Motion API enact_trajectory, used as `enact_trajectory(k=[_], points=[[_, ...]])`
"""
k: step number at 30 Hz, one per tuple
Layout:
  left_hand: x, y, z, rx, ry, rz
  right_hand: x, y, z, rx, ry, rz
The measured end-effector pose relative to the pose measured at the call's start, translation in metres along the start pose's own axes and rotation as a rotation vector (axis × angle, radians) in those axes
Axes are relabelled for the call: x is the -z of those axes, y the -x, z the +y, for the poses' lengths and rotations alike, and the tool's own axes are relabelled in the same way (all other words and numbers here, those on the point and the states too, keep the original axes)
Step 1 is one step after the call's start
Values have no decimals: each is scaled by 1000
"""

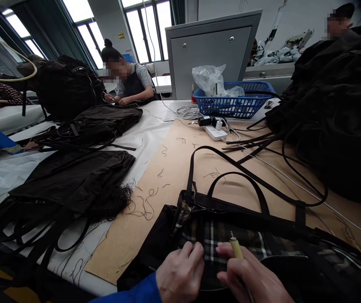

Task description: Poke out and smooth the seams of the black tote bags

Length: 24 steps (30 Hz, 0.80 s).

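A black bag [212,214] with a tartan-checked lining lies open at the bottom of the view, its zip edge running along the mouth and its black straps looping over the board. My left hand [180,271], in a blue sleeve [132,292], presses on the checked lining with its fingers bent. My right hand [246,273] is shut on a pale yellow pen-like tool [236,248], probably a thread burner, and its tip is hidden behind the fingers. The tool stands upright close to the lining.
A tan board [155,210] with thread scraps covers the white-sheeted table [145,126]. Other black bags [73,185] lie left, a large black bag pile [335,109] right. A power strip [215,132], cables and a blue basket [233,101] stand ahead. A seated person [126,80] works beyond.
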<state>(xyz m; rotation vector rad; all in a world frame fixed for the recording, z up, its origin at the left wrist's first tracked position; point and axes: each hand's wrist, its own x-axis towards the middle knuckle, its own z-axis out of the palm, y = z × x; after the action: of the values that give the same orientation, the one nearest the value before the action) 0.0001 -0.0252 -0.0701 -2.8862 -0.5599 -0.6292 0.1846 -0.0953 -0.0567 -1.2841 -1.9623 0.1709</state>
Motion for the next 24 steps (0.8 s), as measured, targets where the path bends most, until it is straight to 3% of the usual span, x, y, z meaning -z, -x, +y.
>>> enact_trajectory(k=[4, 8, 13, 15, 20, 24], points=[[1, 2, 0, 103, 27, -70, -8, 1, 3, 3, -35, -60], [5, 5, 0, 173, 46, 68, -13, -4, 5, 34, -50, -106], [12, 4, -1, 126, 33, 171, -21, -17, 4, 73, -67, -138], [14, 2, 0, 138, 73, 176, -24, -19, 4, 67, -92, -145], [16, 2, 6, 413, 242, 182, -26, -12, 6, 7, -153, -156], [16, 3, 5, 376, 240, 123, -26, -6, 8, 12, -181, -164]])
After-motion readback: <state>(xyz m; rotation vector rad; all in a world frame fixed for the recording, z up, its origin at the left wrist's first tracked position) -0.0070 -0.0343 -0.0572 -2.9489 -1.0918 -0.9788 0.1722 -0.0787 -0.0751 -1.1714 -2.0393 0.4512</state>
